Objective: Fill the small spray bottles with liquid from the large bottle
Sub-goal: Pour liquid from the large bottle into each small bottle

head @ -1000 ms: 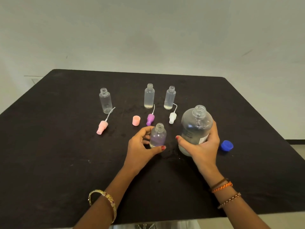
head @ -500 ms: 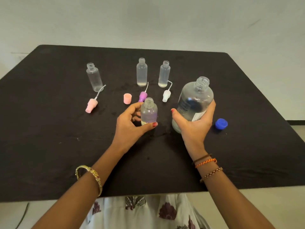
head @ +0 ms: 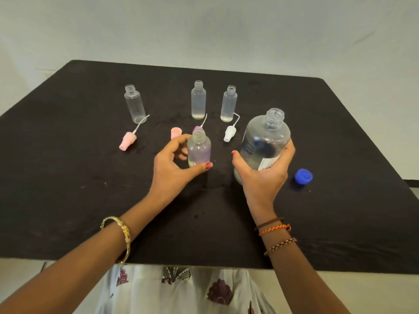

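On the black table (head: 68, 177), the left hand (head: 172, 171) is curling round one small open bottle (head: 199, 149) and the right hand (head: 263, 180) is gripping the uncapped large bottle (head: 265, 141), while three more small bottles are standing behind beside three spray heads, one pink cap (head: 176, 132) and one blue cap (head: 303, 176).

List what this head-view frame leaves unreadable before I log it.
- Large bottle: base and lower label covered by the right hand; label print too small to read.
- Small bottle in the left hand: liquid level unclear through clear plastic; whether it rests on the table cannot be told.
- Purple spray top: mostly hidden behind that bottle.
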